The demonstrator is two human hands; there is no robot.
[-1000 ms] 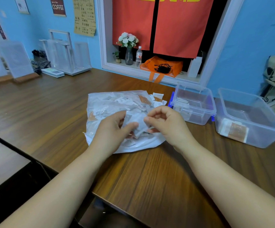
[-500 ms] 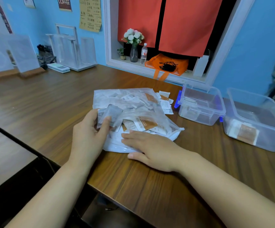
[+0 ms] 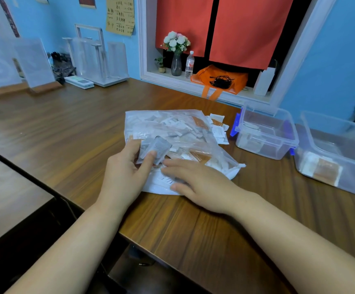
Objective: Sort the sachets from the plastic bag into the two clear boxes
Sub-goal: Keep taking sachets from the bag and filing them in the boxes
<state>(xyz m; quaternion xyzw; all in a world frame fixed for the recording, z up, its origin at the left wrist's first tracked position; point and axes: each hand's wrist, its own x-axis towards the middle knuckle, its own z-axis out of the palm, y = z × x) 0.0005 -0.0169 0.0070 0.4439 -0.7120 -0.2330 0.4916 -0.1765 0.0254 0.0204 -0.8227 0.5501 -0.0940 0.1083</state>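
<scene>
Pinching: our left hand (image 3: 125, 172) curls thumb and fingers round a greyish packet (image 3: 157, 148) at the near-left of the plastic bag (image 3: 161, 126); whether film lies between, we cannot tell. Our right hand (image 3: 202, 183): fingers straight, pressed flat on the bag's near edge. Bag: on the table (image 3: 66, 128), sachets (image 3: 219, 132) inside, some spilled beside the smaller clear box (image 3: 265, 143); larger clear box (image 3: 312, 132) further right. Risk, we judge: film lifting with the packet, tipping sachets out.
</scene>
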